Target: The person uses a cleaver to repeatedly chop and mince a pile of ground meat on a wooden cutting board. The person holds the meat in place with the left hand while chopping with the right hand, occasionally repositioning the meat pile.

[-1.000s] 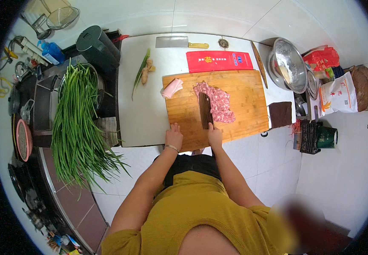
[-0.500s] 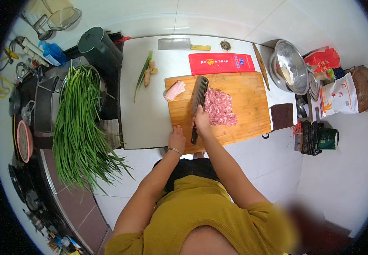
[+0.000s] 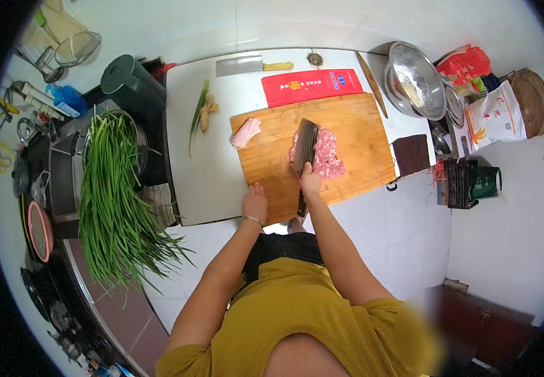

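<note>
My right hand (image 3: 310, 181) is closed round the handle of a dark-bladed cleaver (image 3: 305, 147). Its blade lies over a flat heap of minced pink meat (image 3: 329, 152) on the wooden cutting board (image 3: 360, 125). Part of the heap is hidden beneath the blade. My left hand (image 3: 255, 202) rests on the board's near left corner, fingers stretched out and holding nothing. At the board's left edge lies a pale pink piece of what looks like pork skin (image 3: 246, 133).
Beyond the board are a second cleaver (image 3: 240, 65) and a red paper packet (image 3: 309, 87). Ginger (image 3: 207, 114) and a green onion (image 3: 199, 116) lie left. Long green chives (image 3: 118, 207) overhang a pot at far left; a steel bowl (image 3: 415, 78) stands right.
The cleaver has moved right, from the left edge of the minced meat to over it, with my right hand. My left hand stays at the board's corner. The whole view has shifted slightly.
</note>
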